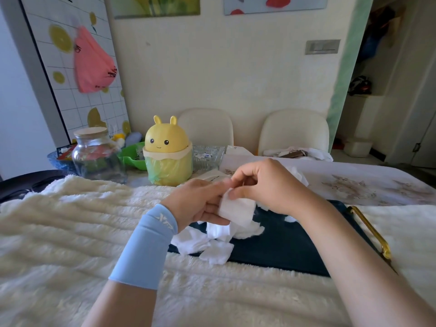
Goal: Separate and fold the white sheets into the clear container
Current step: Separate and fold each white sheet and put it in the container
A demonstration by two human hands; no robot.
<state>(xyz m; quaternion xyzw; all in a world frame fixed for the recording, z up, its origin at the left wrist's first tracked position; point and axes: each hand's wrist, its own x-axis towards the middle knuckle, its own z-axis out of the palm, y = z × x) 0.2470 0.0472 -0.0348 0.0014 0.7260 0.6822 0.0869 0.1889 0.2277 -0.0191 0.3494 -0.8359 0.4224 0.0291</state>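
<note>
Left hand (200,205) and right hand (267,185) pinch one white sheet (238,211); best peel its layers slowly above the six-o'clock pile (207,244).

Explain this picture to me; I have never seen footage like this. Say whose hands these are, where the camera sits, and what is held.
No machine here: a person works with two bare hands, filmed by one camera worn on their head, looking forward and down. The left hand, its forearm in a blue sleeve, and the right hand together pinch one white sheet. Below them, more white sheets lie heaped on a dark tray, which rests on a fluffy cream blanket. Behind stand a yellow bunny-faced bin and a glass jar.
</note>
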